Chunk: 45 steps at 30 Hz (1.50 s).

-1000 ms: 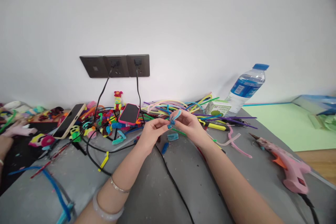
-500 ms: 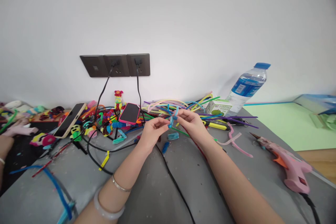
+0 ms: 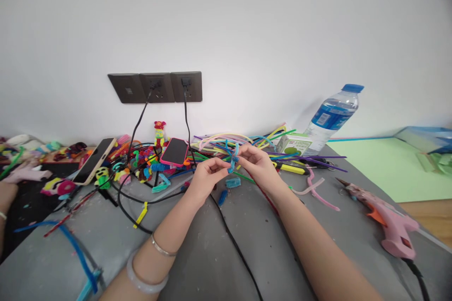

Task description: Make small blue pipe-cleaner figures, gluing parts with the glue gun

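Note:
A small twisted piece of blue pipe cleaner is pinched between my two hands above the grey table. My left hand grips its lower left part with thumb and forefinger. From the right, my right hand pinches its upper part, with a loose end sticking up. On the table just below lie a light-blue folded pipe-cleaner piece and a darker blue one. Behind my hands spreads a heap of long coloured pipe cleaners.
A pink glue gun rests at the right. A water bottle, a small green-white box and a yellow cutter stand or lie farther back. Black cables cross the table. Phones and pipe-cleaner figures crowd the left; another person's hand is there.
The blue pipe cleaner has turned slightly between my fingertips, and my left fingers have shifted a little to the right. Both hands keep their pinch.

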Each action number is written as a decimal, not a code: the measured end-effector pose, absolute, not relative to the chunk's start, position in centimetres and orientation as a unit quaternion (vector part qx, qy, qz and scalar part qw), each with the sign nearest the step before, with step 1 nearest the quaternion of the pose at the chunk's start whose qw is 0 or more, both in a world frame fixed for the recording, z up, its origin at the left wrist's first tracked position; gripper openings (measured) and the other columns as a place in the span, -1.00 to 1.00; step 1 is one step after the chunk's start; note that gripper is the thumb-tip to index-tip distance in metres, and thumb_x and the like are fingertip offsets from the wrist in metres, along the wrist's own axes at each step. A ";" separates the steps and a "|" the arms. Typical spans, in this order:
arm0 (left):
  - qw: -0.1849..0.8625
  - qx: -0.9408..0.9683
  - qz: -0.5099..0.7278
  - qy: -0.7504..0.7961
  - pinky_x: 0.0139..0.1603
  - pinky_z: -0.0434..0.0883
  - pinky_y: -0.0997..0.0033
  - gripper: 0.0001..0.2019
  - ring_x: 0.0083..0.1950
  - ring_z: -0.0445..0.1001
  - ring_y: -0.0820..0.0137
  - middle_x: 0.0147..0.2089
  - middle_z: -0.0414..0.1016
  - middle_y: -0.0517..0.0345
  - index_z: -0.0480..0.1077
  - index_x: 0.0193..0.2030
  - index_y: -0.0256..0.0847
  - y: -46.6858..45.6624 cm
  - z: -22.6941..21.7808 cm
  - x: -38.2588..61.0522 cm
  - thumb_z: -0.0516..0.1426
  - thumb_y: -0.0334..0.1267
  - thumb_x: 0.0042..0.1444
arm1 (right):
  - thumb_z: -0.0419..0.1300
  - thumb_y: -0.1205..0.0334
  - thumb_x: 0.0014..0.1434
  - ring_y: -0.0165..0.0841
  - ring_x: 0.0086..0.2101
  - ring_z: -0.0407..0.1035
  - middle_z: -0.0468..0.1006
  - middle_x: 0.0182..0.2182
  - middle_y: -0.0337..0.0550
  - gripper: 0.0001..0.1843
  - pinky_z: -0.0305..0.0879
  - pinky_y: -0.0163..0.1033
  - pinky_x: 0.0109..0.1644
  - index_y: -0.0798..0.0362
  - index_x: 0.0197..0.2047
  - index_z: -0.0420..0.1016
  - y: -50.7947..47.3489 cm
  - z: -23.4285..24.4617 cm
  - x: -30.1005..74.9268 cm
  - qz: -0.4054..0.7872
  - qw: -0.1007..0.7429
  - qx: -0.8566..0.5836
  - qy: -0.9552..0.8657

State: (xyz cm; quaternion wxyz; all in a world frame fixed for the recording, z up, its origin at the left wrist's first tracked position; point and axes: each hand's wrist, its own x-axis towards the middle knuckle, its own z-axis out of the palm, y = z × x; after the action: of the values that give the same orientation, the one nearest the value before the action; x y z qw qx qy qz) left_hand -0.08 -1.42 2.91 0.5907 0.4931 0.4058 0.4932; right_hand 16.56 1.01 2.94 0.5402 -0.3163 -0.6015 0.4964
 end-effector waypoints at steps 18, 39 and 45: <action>0.424 0.586 0.522 0.452 -0.48 0.16 0.47 -0.92 -0.55 0.18 0.50 -0.56 0.31 0.30 0.44 -0.45 -0.19 -1.7 2.7 0.0 0.23 -0.26 -0.02 | 0.33 -0.07 0.11 -0.34 -0.34 0.35 0.43 -0.41 -0.22 -0.65 0.30 -0.22 -0.22 0.01 -0.34 0.37 0.6 3.4 16.0 0.482 0.546 -0.319 -0.606; 0.480 0.527 0.559 0.423 -0.36 0.30 0.51 -0.90 -0.39 0.38 0.45 -0.37 0.51 0.16 0.49 -0.36 -0.23 -1.4 2.6 0.1 0.26 -0.30 -0.06 | 0.39 0.03 0.04 -0.37 -0.32 0.41 0.51 -0.37 -0.20 -0.68 0.39 -0.23 -0.17 0.02 -0.36 0.38 1.0 2.9 16.0 0.516 0.542 -0.312 -0.585; 0.473 0.522 0.569 0.424 -0.31 0.30 0.49 -0.91 -0.37 0.39 0.44 -0.35 0.53 0.15 0.52 -0.35 -0.21 -1.2 2.1 -0.2 0.26 -0.29 -0.03 | 0.33 -0.04 0.08 -0.36 -0.36 0.39 0.50 -0.37 -0.18 -0.70 0.38 -0.23 -0.24 0.03 -0.32 0.47 0.6 3.7 16.3 0.517 0.500 -0.333 -0.609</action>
State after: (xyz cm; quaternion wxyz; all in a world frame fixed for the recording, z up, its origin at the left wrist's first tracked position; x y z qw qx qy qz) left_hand -0.22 -1.17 2.13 0.4730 0.5219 0.4243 0.5690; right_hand 16.28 0.61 3.66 0.5000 -0.3331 -0.6093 0.5175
